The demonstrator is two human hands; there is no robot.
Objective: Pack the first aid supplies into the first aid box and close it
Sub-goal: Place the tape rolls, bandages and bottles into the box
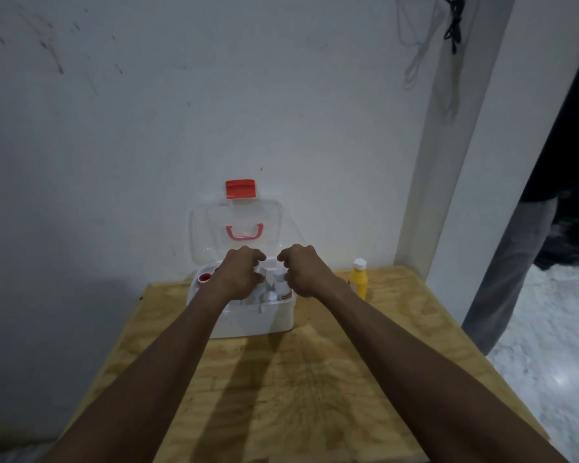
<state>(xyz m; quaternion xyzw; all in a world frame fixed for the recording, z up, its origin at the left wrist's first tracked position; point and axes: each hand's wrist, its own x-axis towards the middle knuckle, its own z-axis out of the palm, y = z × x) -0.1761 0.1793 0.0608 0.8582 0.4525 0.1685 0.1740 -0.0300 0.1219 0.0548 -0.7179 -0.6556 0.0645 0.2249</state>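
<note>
- The first aid box (248, 320) is white plastic and stands open at the far edge of the wooden worktop (315, 379), close to the far left corner and against the wall.
- Its clear lid (201, 235) is swung up and leans back on the wall; a pink carry handle (244, 231) shows through it, and a red latch (240, 189) sticks up from the lid's top edge.
- Inside the box lie several small white supplies: a white bottle (283, 289) with a reddish band low on its label, a smaller white-capped one (270, 296) in front of it, and a red-capped container (205, 278) in the left end.
- Any printing on the labels is too small and blurred to read.
- The left hand (241, 272) reaches over the middle of the box with fingers curled down among the white items; I cannot tell whether it grips any.
- The right hand (301, 270) is over the right part of the box, fingers bent around the top of the white bottle; whether it truly clasps it is not clear.
- A yellow bottle (358, 280) with a white cap stands upright on the worktop near the far right edge, just beside the box and outside it.
</note>
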